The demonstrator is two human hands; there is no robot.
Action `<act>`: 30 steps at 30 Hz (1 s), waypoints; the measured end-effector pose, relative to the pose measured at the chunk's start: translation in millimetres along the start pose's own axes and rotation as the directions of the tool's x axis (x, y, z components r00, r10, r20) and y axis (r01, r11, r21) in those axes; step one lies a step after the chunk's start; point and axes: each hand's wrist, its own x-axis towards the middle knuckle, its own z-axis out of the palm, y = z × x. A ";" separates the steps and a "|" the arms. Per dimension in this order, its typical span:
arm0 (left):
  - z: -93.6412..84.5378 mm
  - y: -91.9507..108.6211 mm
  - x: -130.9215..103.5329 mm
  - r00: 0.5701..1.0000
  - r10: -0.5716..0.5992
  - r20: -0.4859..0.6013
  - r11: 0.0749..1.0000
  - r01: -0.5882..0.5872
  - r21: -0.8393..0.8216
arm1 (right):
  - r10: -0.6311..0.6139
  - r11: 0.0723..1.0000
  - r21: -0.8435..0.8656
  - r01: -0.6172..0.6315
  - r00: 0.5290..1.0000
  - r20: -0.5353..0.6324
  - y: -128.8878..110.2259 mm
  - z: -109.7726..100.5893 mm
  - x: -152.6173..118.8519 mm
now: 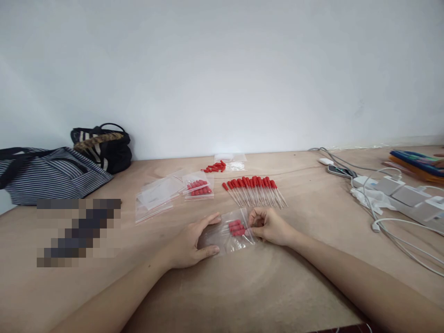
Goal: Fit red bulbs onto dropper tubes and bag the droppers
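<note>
A clear zip bag (225, 245) lies flat in front of me with several red-bulbed droppers (236, 224) inside, their bulbs toward the right. My left hand (190, 243) rests at the bag's left side, thumb and fingers spread, touching the plastic. At the bag's right end, my right hand (268, 225) is closed in a pinch, seemingly on a dropper with its red bulb by the fingertips; the fingers partly hide it. Just beyond the bag, a row of loose droppers (255, 189) lies side by side, bulbs away from me.
Flat zip bags (156, 196) and a filled bag (198, 188) lie left of the row. Red bulbs (214, 167) and clear stems (236, 165) sit behind. Striped bag (58, 173) and black bag (116, 148) stand left; power strip (402, 199), cables and phone (338, 171) lie right.
</note>
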 end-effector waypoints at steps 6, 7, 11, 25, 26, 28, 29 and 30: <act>1.0 -1.8 -0.3 1.000 0.005 -0.006 1.000 -0.005 -0.004 | -0.115 0.990 -0.085 0.109 0.990 -0.079 -0.4 5.3 1.6; 1.4 -2.6 -0.2 1.000 0.006 -0.006 1.000 -0.006 -0.005 | -0.100 0.993 -0.072 0.096 0.993 -0.058 -0.3 0.7 2.4; 2.2 -5.6 -0.2 1.000 0.004 -0.003 1.000 -0.004 -0.005 | -0.110 0.987 -0.140 0.073 0.954 -0.277 2.5 -40.0 9.8; 0.8 -0.9 0.2 1.000 -0.020 0.010 1.000 0.020 0.020 | 0.209 0.772 -0.389 -0.503 0.779 -0.592 23.6 -91.0 30.7; 1.1 -1.7 0.1 1.000 -0.019 0.010 1.000 0.019 0.019 | 0.211 0.770 -0.390 -0.505 0.778 -0.592 23.7 -90.9 31.1; 1.8 -3.6 0.2 1.000 -0.011 0.006 1.000 0.011 0.020 | 0.215 0.764 -0.391 -0.513 0.774 -0.595 24.0 -91.0 31.7; 2.1 -4.5 0.2 1.000 -0.004 0.003 1.000 0.004 0.020 | 0.216 0.762 -0.392 -0.515 0.773 -0.596 24.3 -91.2 32.0; 2.4 -5.3 0.2 1.000 0.003 0.000 1.000 -0.003 0.019 | 0.217 0.762 -0.392 -0.516 0.773 -0.597 24.7 -91.3 32.4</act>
